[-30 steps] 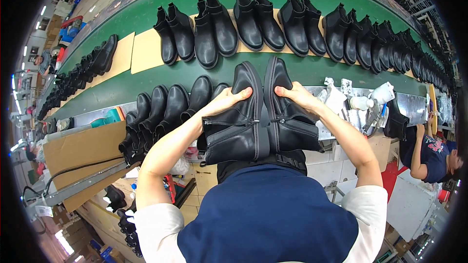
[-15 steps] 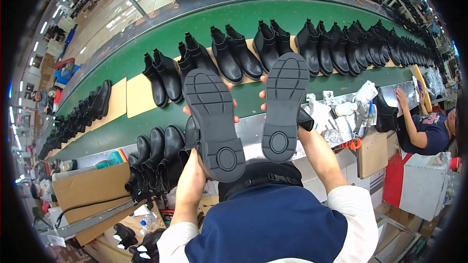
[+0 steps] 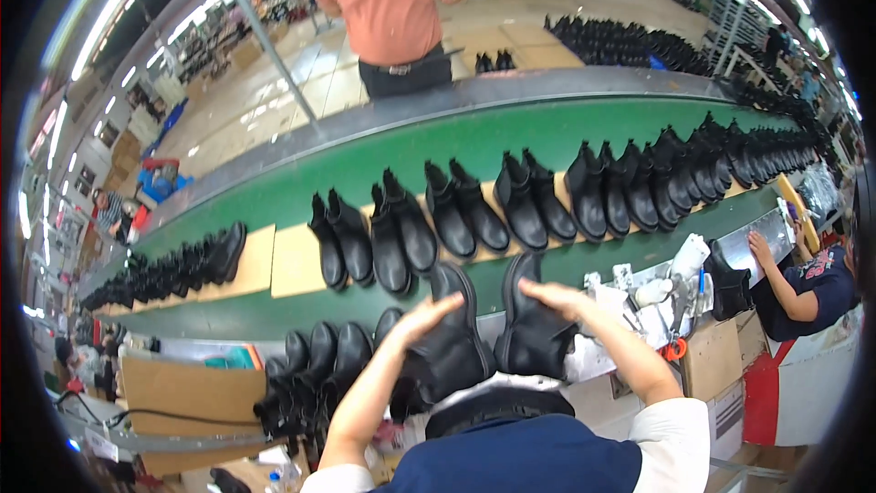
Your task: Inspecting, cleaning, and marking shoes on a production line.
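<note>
In front of my body I hold a pair of black ankle boots with their toes pointing away from me. My left hand (image 3: 425,319) is closed on the left boot (image 3: 461,353), thumb over its side. My right hand (image 3: 554,298) grips the right boot (image 3: 532,340) the same way, its other fingers hidden behind the boot. The two boots lean together near their heels, and their dark leather uppers show. Just beyond their toes, a row of black boots (image 3: 456,210) stands in pairs on the green conveyor belt (image 3: 383,141).
Several black boots (image 3: 319,356) stand at my left beside a cardboard sheet (image 3: 187,397). To my right are white bottles (image 3: 691,256), orange-handled scissors (image 3: 673,348) and a co-worker (image 3: 803,297) at the bench. Another person (image 3: 392,9) in an orange shirt stands across the belt.
Both boots have turned over from showing their soles to showing their uppers. My hands have come lower in the view, and the view has tilted up toward the far side.
</note>
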`<state>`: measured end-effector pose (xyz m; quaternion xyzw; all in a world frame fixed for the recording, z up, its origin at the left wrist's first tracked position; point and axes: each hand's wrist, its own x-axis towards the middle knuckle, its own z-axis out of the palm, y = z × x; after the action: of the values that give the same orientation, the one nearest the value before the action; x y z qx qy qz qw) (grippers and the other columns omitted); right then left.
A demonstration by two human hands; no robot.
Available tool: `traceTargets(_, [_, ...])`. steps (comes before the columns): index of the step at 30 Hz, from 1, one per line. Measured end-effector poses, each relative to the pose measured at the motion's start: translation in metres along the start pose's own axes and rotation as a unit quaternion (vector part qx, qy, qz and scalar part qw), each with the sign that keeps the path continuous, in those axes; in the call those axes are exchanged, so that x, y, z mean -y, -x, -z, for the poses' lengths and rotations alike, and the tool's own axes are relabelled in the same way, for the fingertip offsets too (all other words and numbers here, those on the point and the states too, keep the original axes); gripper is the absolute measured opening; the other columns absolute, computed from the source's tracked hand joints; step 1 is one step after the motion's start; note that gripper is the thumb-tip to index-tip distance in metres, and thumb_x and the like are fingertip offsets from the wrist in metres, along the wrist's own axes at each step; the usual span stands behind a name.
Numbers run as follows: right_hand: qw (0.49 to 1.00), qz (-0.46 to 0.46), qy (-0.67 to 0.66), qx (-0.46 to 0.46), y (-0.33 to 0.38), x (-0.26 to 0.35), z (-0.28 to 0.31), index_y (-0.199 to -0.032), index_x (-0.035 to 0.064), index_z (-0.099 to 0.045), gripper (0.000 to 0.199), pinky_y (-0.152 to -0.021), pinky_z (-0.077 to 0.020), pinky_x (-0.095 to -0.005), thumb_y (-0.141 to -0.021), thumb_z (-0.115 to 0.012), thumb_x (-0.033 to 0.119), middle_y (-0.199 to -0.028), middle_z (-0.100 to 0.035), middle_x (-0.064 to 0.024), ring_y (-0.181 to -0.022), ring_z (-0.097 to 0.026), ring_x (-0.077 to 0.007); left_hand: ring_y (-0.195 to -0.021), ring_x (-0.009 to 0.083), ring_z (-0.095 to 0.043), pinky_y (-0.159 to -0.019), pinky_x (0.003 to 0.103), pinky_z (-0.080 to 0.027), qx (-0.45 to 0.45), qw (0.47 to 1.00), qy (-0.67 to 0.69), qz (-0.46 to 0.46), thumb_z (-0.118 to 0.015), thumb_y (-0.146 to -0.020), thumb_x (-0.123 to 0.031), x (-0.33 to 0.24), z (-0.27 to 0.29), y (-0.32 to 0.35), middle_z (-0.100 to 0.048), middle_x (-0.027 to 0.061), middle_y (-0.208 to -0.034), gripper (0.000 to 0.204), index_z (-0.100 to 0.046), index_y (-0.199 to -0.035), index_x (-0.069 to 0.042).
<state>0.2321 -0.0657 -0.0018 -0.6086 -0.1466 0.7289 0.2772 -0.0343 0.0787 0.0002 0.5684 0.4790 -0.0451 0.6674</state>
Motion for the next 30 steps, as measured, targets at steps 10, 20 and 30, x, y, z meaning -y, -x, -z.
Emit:
traceTargets(10, [0.995,-0.003,0.075,0.059,-0.041,-0.061,-0.049,-0.141,0.0128,0.004,0.116,-0.092,-0.0265,-0.0666,-0.061,-0.062,0.065,-0.146,0.004,-0.0173,-0.130,-0.012,-0.0425,-0.112,0.0244,-0.044,-0.092,0.038,-0.034,-0.148,0.973,-0.119,-0.129,-0.057,-0.080,-0.039,0.070,-0.080,0.012,-0.047,0.0151,-0.119,0.062,-0.042,-0.121,0.005])
traceTargets(20, [0.999,-0.027,-0.013,-0.013,-0.018,-0.088,-0.051,-0.135,0.0170,0.025,0.126,-0.090,-0.0366,-0.0592,-0.059,-0.061,0.068,-0.143,-0.007,-0.0245,-0.121,-0.034,-0.0436,-0.092,0.0230,-0.054,-0.083,0.036,-0.041,-0.010,0.982,-0.145,-0.116,-0.064,-0.078,-0.031,0.109,-0.109,-0.015,-0.057,0.0155,-0.101,0.052,-0.041,-0.114,0.000])
traceTargets(30, [0.978,0.011,0.072,-0.194,-0.017,-0.083,-0.068,-0.141,0.0117,0.003,0.112,-0.081,-0.0487,-0.0498,-0.065,-0.044,0.078,-0.141,-0.014,-0.0256,-0.120,-0.038,-0.0404,-0.091,0.0404,-0.059,-0.078,0.043,-0.046,-0.249,0.941,-0.161,-0.161,-0.056,-0.082,-0.028,0.031,-0.140,0.027,-0.059,0.0304,-0.092,0.042,-0.056,-0.098,0.011])
